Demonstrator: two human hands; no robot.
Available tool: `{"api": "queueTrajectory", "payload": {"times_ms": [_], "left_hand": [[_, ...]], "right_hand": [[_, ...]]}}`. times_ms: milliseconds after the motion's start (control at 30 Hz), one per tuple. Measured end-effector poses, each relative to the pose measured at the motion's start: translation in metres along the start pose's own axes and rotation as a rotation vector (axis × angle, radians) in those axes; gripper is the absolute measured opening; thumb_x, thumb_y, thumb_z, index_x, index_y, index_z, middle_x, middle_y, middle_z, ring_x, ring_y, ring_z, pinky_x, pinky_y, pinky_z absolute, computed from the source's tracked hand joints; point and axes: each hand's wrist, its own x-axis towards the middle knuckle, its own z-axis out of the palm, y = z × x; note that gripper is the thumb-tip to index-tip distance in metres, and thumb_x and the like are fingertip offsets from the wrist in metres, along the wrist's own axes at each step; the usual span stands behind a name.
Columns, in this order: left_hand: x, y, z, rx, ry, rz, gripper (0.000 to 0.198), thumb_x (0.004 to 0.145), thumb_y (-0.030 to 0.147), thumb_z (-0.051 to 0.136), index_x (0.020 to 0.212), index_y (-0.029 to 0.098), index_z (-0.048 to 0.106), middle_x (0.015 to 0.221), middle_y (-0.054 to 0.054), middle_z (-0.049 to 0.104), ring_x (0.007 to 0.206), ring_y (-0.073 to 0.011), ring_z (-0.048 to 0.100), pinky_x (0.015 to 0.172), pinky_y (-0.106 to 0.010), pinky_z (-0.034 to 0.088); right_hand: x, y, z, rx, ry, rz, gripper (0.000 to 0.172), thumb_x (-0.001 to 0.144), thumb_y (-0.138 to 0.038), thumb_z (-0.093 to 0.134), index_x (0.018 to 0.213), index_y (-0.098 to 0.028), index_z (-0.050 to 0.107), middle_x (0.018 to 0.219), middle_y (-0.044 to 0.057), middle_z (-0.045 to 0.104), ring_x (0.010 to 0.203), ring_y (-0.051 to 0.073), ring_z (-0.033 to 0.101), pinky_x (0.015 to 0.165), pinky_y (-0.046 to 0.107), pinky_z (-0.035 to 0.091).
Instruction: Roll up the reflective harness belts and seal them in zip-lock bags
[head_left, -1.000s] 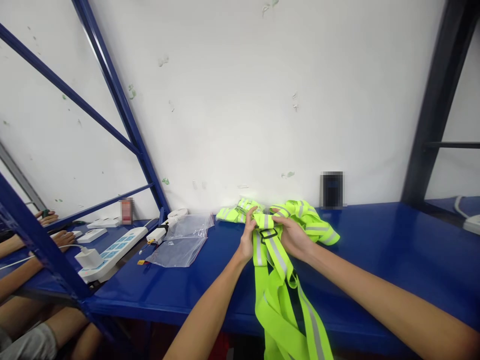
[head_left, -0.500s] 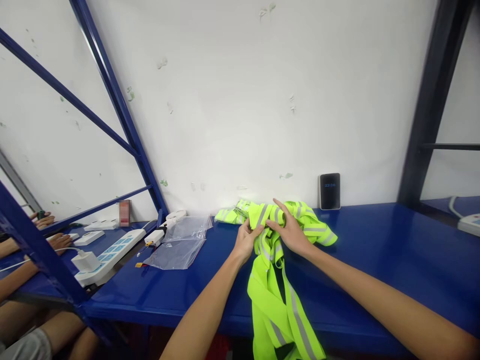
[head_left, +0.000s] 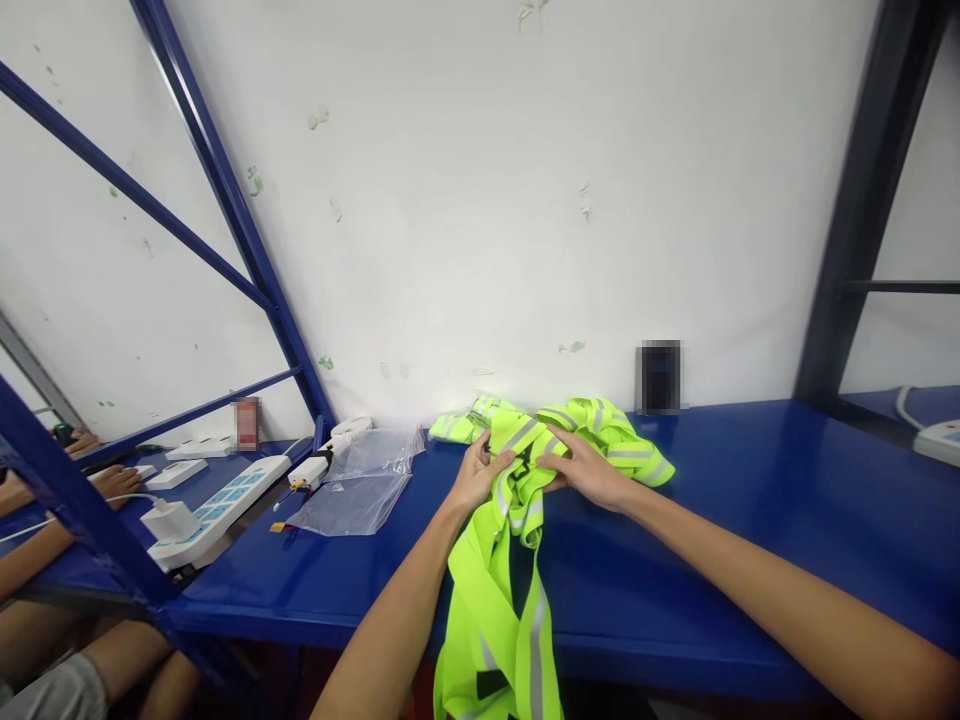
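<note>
Both hands hold a neon yellow-green reflective vest (head_left: pixel 480 570) with silver-grey stripes, bunched at its top. My left hand (head_left: pixel 478 472) is closed on its left side, thumb over the folds. My right hand (head_left: pixel 583 468) grips the right side of the bundle, thumb on top and the other fingers partly hidden. From the hands the strips hang down over the table's front edge. Behind lies another heap of yellow-green reflective fabric (head_left: pixel 630 455) on the right, and a folded piece in clear wrapping (head_left: pixel 457 428) on the left; whether the heap joins the held vest I cannot tell.
Clear plastic bags (head_left: pixel 360 500) lie on the blue table (head_left: pixel 720 560), left of my hands, near a small white device with wires (head_left: pixel 309 473). A dark blurred device (head_left: pixel 659 378) stands against the wall. Beyond the blue post, a power strip (head_left: pixel 225 510) and a co-worker's hand (head_left: pixel 118 484) show.
The hanging part of the vest has swung left. My left hand has shifted slightly left, and my right hand's raised fingers have come down around the fabric.
</note>
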Motion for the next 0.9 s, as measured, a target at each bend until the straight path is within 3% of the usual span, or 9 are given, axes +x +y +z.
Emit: {"api": "queueTrajectory", "payload": {"times_ms": [100, 233, 367, 433, 567, 700, 900], "left_hand": [[0.004, -0.007, 0.0, -0.07, 0.072, -0.081, 0.073, 0.061, 0.037, 0.084, 0.122, 0.013, 0.052, 0.096, -0.011, 0.073, 0.077, -0.0241, 0.07, 0.075, -0.037, 0.055], [0.008, -0.013, 0.001, -0.114, 0.065, -0.2, 0.056, 0.061, 0.037, 0.084, 0.106, 0.011, 0.064, 0.093, -0.012, 0.073, 0.092, -0.0304, 0.068, 0.087, -0.042, 0.05], [0.003, -0.01, 0.004, -0.206, -0.068, -0.146, 0.045, 0.072, 0.037, 0.075, 0.109, 0.013, 0.067, 0.109, -0.011, 0.07, 0.112, -0.0306, 0.061, 0.101, -0.042, 0.042], [-0.002, -0.009, 0.005, -0.244, -0.159, -0.196, 0.047, 0.08, 0.045, 0.065, 0.117, 0.015, 0.064, 0.113, -0.011, 0.069, 0.115, -0.0286, 0.059, 0.103, -0.041, 0.042], [-0.006, -0.01, 0.007, -0.291, -0.2, -0.356, 0.062, 0.083, 0.062, 0.053, 0.121, 0.014, 0.062, 0.107, -0.014, 0.071, 0.111, -0.0279, 0.062, 0.099, -0.041, 0.045], [-0.001, -0.016, 0.006, -0.343, -0.151, -0.318, 0.069, 0.081, 0.068, 0.051, 0.121, 0.012, 0.061, 0.105, -0.015, 0.071, 0.109, -0.0281, 0.063, 0.099, -0.039, 0.045], [-0.002, -0.017, 0.0, -0.308, -0.062, -0.359, 0.054, 0.077, 0.048, 0.061, 0.118, 0.013, 0.062, 0.1, -0.012, 0.073, 0.093, -0.0297, 0.068, 0.087, -0.042, 0.051]], "right_hand": [[-0.001, 0.006, 0.004, -0.157, 0.104, -0.161, 0.058, 0.075, -0.025, 0.068, 0.131, -0.031, 0.054, 0.115, 0.003, 0.068, 0.079, 0.025, 0.067, 0.07, 0.042, 0.059], [0.0, 0.014, 0.003, -0.452, 0.205, -0.373, 0.048, 0.079, -0.02, 0.061, 0.127, -0.029, 0.059, 0.112, 0.004, 0.069, 0.086, 0.027, 0.066, 0.086, 0.046, 0.052], [0.002, 0.022, -0.005, -0.701, 0.199, -0.526, 0.05, 0.083, -0.012, 0.049, 0.131, -0.027, 0.055, 0.122, 0.006, 0.064, 0.112, 0.029, 0.059, 0.098, 0.047, 0.044], [0.004, 0.027, -0.01, -0.777, 0.186, -0.575, 0.054, 0.083, -0.008, 0.045, 0.133, -0.026, 0.052, 0.126, 0.007, 0.06, 0.118, 0.028, 0.056, 0.101, 0.047, 0.043], [0.007, 0.034, -0.015, -0.871, 0.112, -0.622, 0.065, 0.079, -0.001, 0.038, 0.137, -0.028, 0.047, 0.13, 0.008, 0.055, 0.123, 0.026, 0.051, 0.104, 0.049, 0.041], [0.009, 0.036, -0.016, -0.914, 0.074, -0.617, 0.068, 0.075, 0.001, 0.037, 0.136, -0.029, 0.048, 0.136, 0.009, 0.048, 0.126, 0.027, 0.048, 0.103, 0.05, 0.042], [-0.003, 0.021, -0.008, -0.85, 0.024, -0.514, 0.071, 0.075, 0.0, 0.041, 0.136, -0.034, 0.05, 0.147, 0.008, 0.033, 0.135, 0.03, 0.037, 0.104, 0.051, 0.04]]}}
